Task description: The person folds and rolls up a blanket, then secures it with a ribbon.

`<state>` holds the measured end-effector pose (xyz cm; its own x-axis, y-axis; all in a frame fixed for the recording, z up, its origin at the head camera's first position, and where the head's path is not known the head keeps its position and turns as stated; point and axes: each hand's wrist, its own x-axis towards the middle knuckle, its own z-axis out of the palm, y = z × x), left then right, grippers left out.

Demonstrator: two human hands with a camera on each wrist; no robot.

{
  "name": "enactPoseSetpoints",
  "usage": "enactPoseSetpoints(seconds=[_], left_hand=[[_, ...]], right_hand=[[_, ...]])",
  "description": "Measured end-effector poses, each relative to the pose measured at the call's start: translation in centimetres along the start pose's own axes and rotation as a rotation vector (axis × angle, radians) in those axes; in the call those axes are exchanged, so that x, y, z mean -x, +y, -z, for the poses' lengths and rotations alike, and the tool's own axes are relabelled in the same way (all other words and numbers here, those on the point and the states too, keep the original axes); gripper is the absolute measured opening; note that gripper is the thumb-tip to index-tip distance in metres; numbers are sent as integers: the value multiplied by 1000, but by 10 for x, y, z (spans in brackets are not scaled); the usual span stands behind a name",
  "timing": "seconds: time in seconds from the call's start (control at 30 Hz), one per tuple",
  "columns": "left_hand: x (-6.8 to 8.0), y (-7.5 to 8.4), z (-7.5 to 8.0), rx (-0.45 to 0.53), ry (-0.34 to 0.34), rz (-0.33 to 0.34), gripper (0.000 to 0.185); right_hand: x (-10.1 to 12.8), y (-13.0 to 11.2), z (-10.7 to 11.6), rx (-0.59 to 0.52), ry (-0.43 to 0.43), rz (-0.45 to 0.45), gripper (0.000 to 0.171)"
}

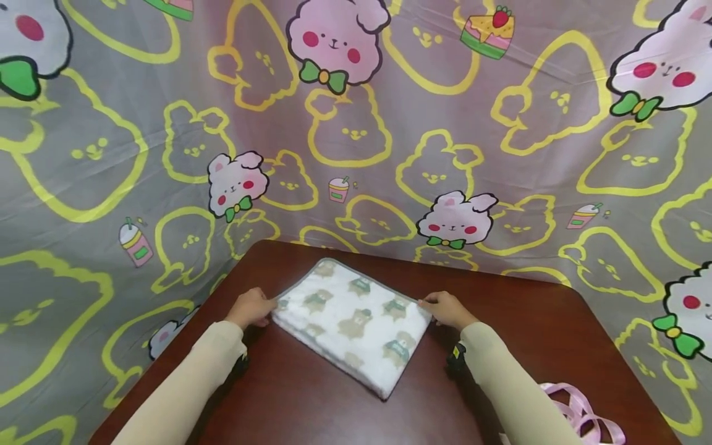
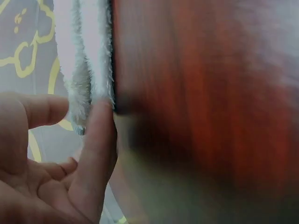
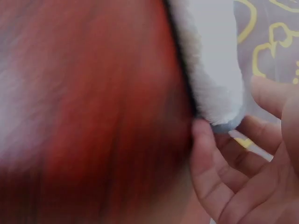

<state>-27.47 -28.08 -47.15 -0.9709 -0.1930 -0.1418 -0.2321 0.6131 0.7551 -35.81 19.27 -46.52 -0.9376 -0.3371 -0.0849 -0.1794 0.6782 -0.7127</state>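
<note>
A folded fleecy blanket [image 1: 334,315], white with brown bears in green and a grey edging, lies on the brown table. At its left corner my left hand [image 1: 253,307] holds the layers between thumb and fingers. In the left wrist view, the left hand [image 2: 56,172] has its index finger under the blanket's fluffy edge [image 2: 96,51] and its thumb on the other side. My right hand [image 1: 447,309] grips the right corner. In the right wrist view, the right hand [image 3: 247,172] has fingers beneath the blanket [image 3: 215,60], with the thumb above, close to its face.
A loosely looped pink ribbon [image 1: 575,405] lies at the table's front right, partly behind the right sleeve [image 1: 506,383]. The brown table [image 1: 534,321] has rounded far corners. A curtain [image 1: 361,179] printed with bunnies hangs behind and along both sides.
</note>
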Motion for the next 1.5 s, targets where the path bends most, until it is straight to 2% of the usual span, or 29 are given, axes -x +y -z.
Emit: enactPoseSetpoints(seconds=[0.17, 0.23, 0.3, 0.4, 0.5, 0.77, 0.87, 0.97, 1.03, 1.13, 1.27, 1.5], left_hand=[[6, 7, -14, 209, -31, 44, 38], [4, 9, -19, 232, -11, 32, 36], [0, 10, -21, 213, 18, 30, 32], [-5, 8, -22, 133, 50, 29, 26], [-8, 5, -20, 116, 41, 37, 25], [-24, 2, -23, 191, 3, 7, 28], [-22, 5, -18, 191, 0, 0, 32], [-17, 4, -12, 167, 23, 26, 32], [-13, 2, -9, 185, 30, 47, 32], [-10, 1, -11, 267, 5, 61, 31], [-11, 6, -18, 373, -36, 57, 32], [-20, 9, -22, 361, -12, 55, 28]], right_hand=[[3, 5, 2, -144, 39, -39, 32], [5, 8, 1, -173, 63, -41, 26], [6, 12, 0, -196, 82, -50, 19], [8, 17, -3, -220, 95, -47, 14], [12, 20, -7, -230, 92, -32, 12], [24, 22, -4, -160, 69, -23, 9], [26, 22, -3, -89, 73, -11, 10], [25, 22, -3, -18, 78, 31, 11], [24, 21, -2, 3, 82, 61, 10], [24, 18, 0, 19, 86, 96, 8], [24, 16, 3, 26, 71, 89, 7], [26, 11, 2, 42, 39, 82, 6]])
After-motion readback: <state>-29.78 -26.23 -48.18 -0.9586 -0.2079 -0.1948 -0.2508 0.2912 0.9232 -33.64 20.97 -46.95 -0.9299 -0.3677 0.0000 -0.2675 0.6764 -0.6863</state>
